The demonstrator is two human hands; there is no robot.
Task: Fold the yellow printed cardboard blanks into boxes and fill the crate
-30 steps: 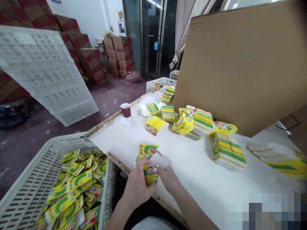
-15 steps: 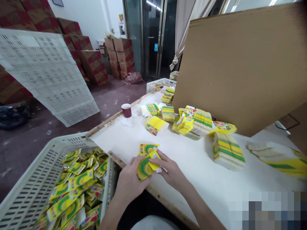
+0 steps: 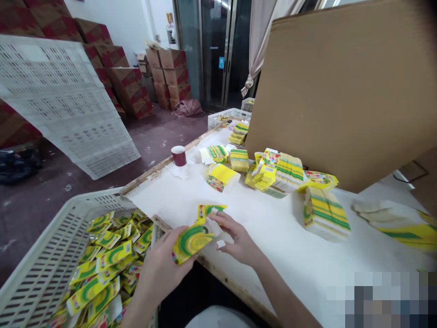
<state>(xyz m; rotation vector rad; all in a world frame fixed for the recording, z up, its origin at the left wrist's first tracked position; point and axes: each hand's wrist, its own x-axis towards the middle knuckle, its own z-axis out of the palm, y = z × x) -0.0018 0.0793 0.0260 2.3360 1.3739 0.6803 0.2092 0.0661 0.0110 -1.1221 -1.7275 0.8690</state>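
Observation:
My left hand [image 3: 165, 259] is closed around a small yellow-and-green printed carton [image 3: 193, 241], held tilted above the table's front edge. The carton's pale end points at my right hand [image 3: 239, 239]. That hand is open, thumb and fingers apart, with white coverings on the thumb and a fingertip. Whether a fingertip touches the carton's pale end I cannot tell. Just beyond the hands, another yellow-and-green carton piece [image 3: 206, 209] lies on the white tabletop [image 3: 259, 228]. Left of my left hand, a white slotted basket [image 3: 77, 205] holds many similar flat cartons [image 3: 112, 257].
Bundles of flat cartons [image 3: 326, 214] lie across the table, with a loose yellow stack [image 3: 221, 175] nearer the middle. A dark red cup [image 3: 179, 156] stands by the left edge. A large cardboard sheet [image 3: 341, 95] rises behind. Stacked white crates [image 3: 75, 105] stand on the floor at left.
My left hand has moved left and slightly down with the carton. My right hand has come off the carton's folded yellow flap, and its fingers have spread. The view has shifted slightly.

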